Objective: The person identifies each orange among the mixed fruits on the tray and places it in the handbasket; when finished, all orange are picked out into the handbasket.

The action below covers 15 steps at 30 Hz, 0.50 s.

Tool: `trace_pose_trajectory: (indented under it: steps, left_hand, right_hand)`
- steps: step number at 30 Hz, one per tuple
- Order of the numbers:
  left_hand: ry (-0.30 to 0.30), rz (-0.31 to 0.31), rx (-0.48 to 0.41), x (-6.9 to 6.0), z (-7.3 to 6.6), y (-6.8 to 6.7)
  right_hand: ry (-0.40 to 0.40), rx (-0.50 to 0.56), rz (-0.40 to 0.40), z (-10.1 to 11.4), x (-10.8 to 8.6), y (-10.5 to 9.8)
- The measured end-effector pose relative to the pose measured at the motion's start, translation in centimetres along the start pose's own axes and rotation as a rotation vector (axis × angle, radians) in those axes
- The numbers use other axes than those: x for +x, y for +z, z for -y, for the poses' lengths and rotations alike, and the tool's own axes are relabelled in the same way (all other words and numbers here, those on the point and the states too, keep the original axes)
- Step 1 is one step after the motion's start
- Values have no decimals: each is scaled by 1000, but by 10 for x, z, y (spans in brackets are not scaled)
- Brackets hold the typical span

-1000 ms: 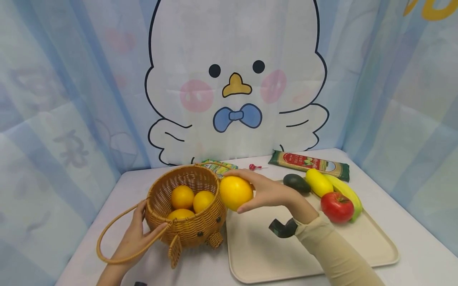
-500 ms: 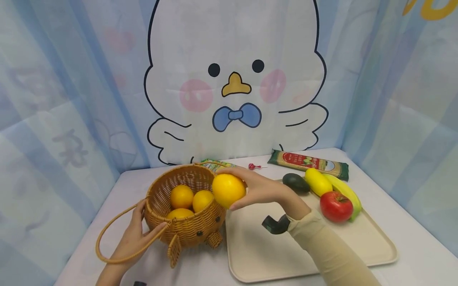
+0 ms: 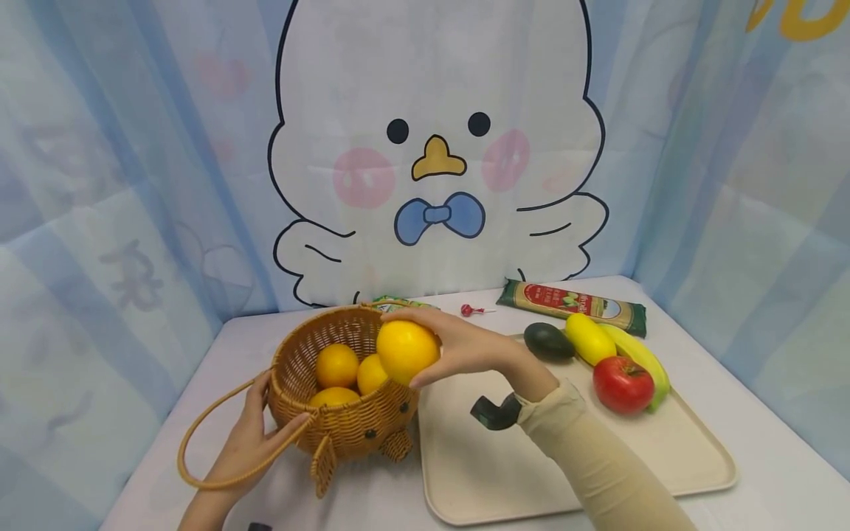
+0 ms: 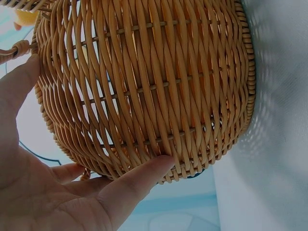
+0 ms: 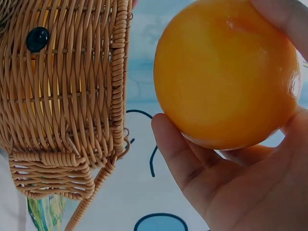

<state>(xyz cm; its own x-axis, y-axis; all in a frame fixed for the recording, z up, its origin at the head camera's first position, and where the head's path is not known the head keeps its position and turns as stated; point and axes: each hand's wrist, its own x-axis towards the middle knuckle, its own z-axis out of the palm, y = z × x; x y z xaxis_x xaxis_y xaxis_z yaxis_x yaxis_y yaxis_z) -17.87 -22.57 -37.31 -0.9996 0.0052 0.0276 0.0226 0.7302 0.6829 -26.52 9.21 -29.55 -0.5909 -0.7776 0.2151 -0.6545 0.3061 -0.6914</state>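
Note:
A wicker basket (image 3: 299, 405) with an animal face, ears and a loop handle stands on the table at left. Several oranges (image 3: 337, 365) lie inside it. My left hand (image 3: 242, 450) holds the basket's left side, thumb and fingers spread over the weave below the rim, as the left wrist view confirms (image 4: 72, 192). Another orange (image 3: 406, 350) is gripped between the thumb and fingers of my right hand (image 3: 458, 343), held over the basket's right rim. In the right wrist view the orange (image 5: 226, 72) is beside the basket opening, apart from the weave.
A beige tray (image 3: 505, 472) at right bears a red apple (image 3: 623, 385), a yellow lemon-like fruit (image 3: 589, 339), a banana (image 3: 643, 358) and a dark green avocado (image 3: 548, 341). Behind lie a long noodle packet (image 3: 571, 304), a lollipop (image 3: 468, 310) and a green packet (image 3: 392, 301) partly hidden.
My right hand has moved left with the orange, from beside the basket to over its right rim. The left hand and basket have stayed in place.

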Motion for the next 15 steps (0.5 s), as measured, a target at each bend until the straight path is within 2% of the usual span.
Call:
trace_pose_trajectory:
  steps: [8,15]
  left_hand:
    - [15,-10,3,-1,-1,-1]
    - [15,-10,-9,-1,-2,-1]
  right_hand:
    - [26,49,30,2,9,4]
    - [19,38,28,2,19,7]
